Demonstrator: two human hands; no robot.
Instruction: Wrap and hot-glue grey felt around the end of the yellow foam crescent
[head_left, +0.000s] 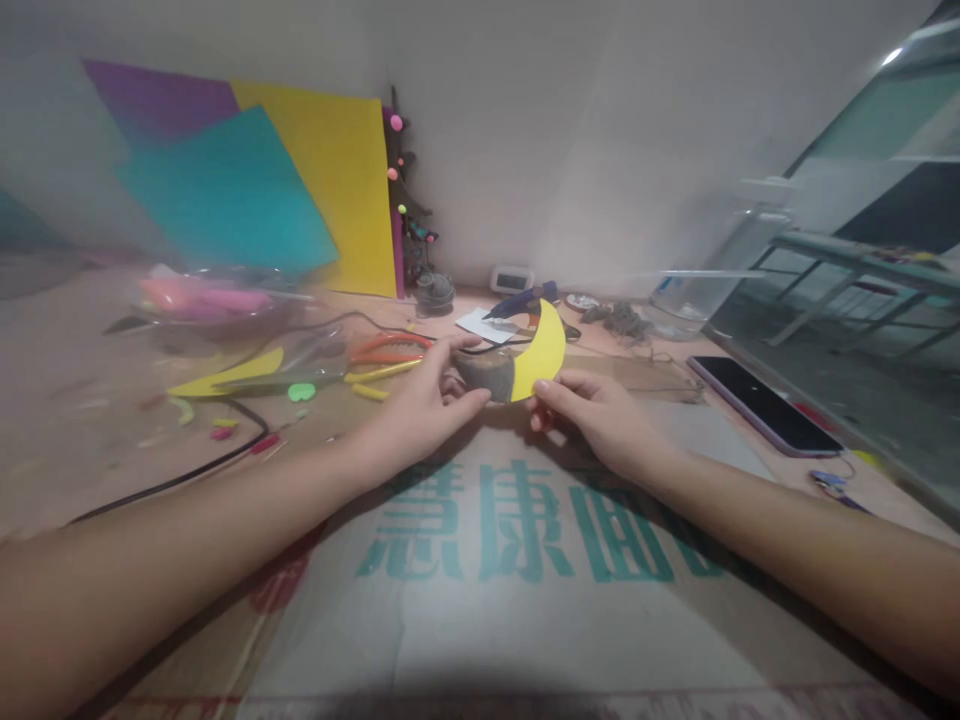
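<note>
Between my hands is a crescent shape whose right part is a bright yellow piece (544,355) and whose left part is a dark grey piece (489,374). My left hand (442,395) pinches the grey part, thumb in front and fingers behind. The lower edge of the yellow part is held between the thumb and fingers of my right hand (574,405). Both pieces touch where they meet; how they are joined cannot be made out. Under my forearms lies a cardboard sheet (465,620) with green printed characters.
Orange-handled tool (390,347), glue gun (521,302) and white card (486,325) lie beyond my hands. A phone (765,405) is at the right, near a clear bottle (705,270). Coloured sheets (352,190) lean on the wall. A black cable (187,482) crosses the left side.
</note>
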